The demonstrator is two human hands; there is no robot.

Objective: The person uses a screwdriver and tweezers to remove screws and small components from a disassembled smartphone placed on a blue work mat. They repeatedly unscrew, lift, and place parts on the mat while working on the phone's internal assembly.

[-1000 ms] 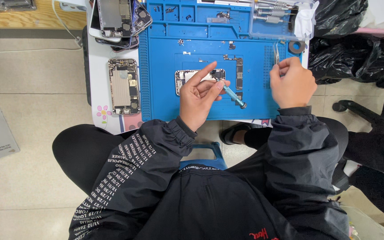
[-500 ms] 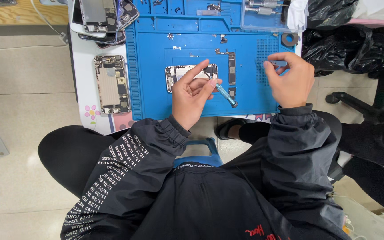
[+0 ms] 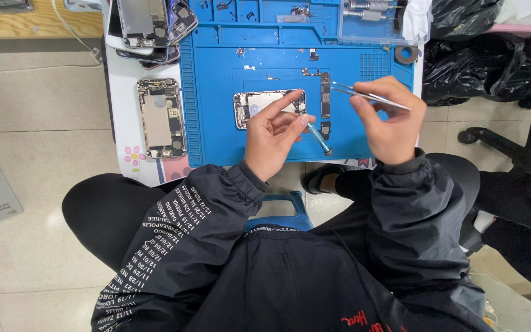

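Blue mat (image 3: 216,123) lay under our hands: left hand (image 3: 273,138) pinched a small screwdriver (image 3: 318,138) beside the opened phone (image 3: 259,106); right hand (image 3: 388,120) clamped tweezers (image 3: 370,96), black bags (image 3: 487,55) beyond it.

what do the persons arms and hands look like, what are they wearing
Both hands, the left hand and the right hand, are bare: no gloves. Both arms wear black jacket sleeves with gathered elastic cuffs. The left sleeve carries rows of white print; the right sleeve is plain black.

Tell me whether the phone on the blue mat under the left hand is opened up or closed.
Opened up: the phone on the blue mat shows bare internal parts and metal plates, no screen or cover over them. The left hand rests at its edge.
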